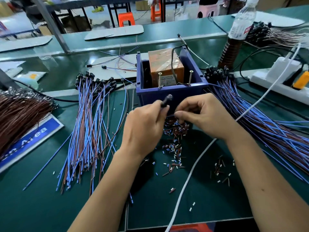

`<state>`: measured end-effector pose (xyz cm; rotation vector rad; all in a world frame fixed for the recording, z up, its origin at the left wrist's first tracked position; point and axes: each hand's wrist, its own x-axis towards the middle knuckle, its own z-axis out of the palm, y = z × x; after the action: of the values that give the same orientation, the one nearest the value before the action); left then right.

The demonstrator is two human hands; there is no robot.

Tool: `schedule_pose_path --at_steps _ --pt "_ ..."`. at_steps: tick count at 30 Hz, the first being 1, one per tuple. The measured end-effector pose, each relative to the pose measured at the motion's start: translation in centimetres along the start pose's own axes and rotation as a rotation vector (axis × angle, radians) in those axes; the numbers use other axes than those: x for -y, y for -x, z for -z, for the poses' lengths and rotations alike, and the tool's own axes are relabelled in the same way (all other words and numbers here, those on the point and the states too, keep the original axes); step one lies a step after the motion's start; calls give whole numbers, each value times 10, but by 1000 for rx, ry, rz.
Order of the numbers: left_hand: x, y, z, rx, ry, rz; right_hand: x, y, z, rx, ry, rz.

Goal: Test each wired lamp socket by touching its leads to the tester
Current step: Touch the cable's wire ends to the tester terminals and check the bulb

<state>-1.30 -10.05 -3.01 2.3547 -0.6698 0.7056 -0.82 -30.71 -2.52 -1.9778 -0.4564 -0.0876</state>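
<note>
- Far left of the green table (41,206): a bundle of brown wires (18,114) fans out over a blue-and-white sign (31,136). Role in the test not evident.
- Left of centre: a pile of wired lamp sockets (90,118), blue and brown leads laid roughly parallel, black socket heads at the far end, bare tips toward the person. Judged to be one of the two stocks, tested or untested; cannot tell which.
- Left hand (143,128): fingers curled round a single black lamp socket (166,101), head pointing up and away, just in front of the blue bin (172,94).
- Centre: the blue bin holds an orange tester (165,64) wrapped in clear tape. Two upright screws (159,80) stand at the bin's near wall, one on each side; judged to be the contact posts.
- Right hand (202,114): thumb and fingertips pinch the blue lead of the held socket, just below the bin front. Leads are not touching the screws, so this unit is judged not yet tested.
- Under both hands: a scatter of short insulation cut-offs (175,144), blue, brown and white.
- A white cable (197,158) crosses the table toward a white power strip (275,84).
- Right: a second, larger pile of wired sockets (267,124), heads near the bin.
- Far right, rear: a plastic bottle (237,36) with dark liquid.
- Progress: both piles are large; a large share of the work is judged to remain.
</note>
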Motion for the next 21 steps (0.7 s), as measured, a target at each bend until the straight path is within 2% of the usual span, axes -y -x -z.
schedule_pose_path --at_steps 4,8,13,18,21 --pt "-3 1 -5 89 49 -45 -1 -2 -10 -13 -44 19" --pt "6 -2 2 14 32 -51 -5 0 1 -8 -51 -33" --pt "13 -2 6 -76 -18 35 -9 1 10 -107 -136 -50" --pt "3 0 -3 27 56 -48 -9 -1 -2 -9 -89 -8" --pt "5 0 -5 46 128 -47 -9 -2 -6 -24 -111 2"
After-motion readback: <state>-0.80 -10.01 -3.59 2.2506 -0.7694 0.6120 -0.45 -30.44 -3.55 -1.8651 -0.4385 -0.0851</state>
